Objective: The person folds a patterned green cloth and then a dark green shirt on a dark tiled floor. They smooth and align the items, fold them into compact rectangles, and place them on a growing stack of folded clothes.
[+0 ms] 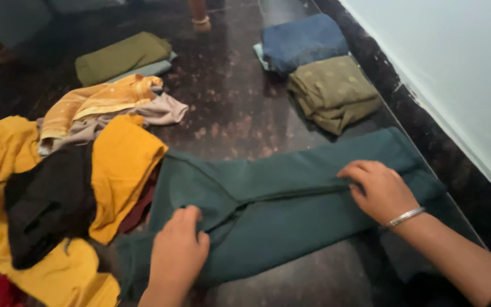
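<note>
Dark teal cloth, a pair of trousers [291, 210] by the look of the two legs, lies stretched across the dark speckled stone floor [228, 113], its long axis running from lower left, near the clothes heap, up to the right toward the wall [456, 74]. The left hand [178, 250] sits at the waist end, fingers curled down onto a fold of the fabric; it looks like a pinch, though the fingertips are tucked under and I cannot tell how firm the hold is. The right hand [381, 190] rests palm-down on the leg end, fingers spread and flat, pressing and gripping nothing; a metal bangle [406, 216] circles its wrist. Each hand has its own end, the cloth lying between them.

Left of the trousers lies a loose heap: a mustard-yellow garment [123, 165], a black one [46, 199], and an orange striped cloth [98, 102] over a beige piece. Beyond, folded stacks: olive-green [120, 55], blue [305, 41], and a khaki patterned bundle [333, 91].

The far trouser hems near the wall are hard to make out, and the near edge is cut off under the left wrist.
</note>
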